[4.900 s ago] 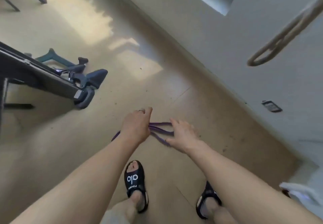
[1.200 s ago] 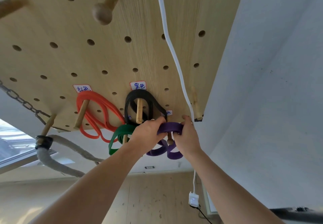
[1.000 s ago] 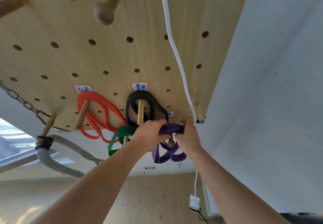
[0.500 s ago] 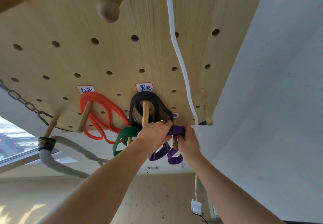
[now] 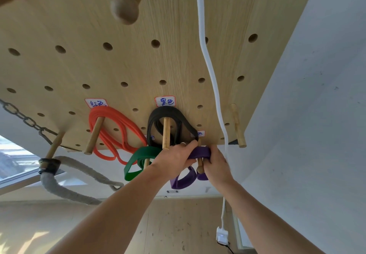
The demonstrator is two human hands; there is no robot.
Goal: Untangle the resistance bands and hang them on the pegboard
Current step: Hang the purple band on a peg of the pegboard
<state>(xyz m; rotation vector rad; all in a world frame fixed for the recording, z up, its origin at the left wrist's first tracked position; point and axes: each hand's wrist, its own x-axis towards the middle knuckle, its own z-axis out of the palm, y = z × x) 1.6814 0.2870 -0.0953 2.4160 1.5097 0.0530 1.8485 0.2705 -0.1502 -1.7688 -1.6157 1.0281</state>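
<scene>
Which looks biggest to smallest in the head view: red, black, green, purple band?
1. Red band
2. Black band
3. Green band and purple band look alike; the hands cover part of the purple one, so no ranking.

Bare forearms; ring on left hand

We see the pegboard's lower edge crowded: at nine o'clock of the purple band's peg hang the green band, black band and red band. At three o'clock a white cord drops close by, then a bare peg. Below, at six o'clock, open air.
</scene>
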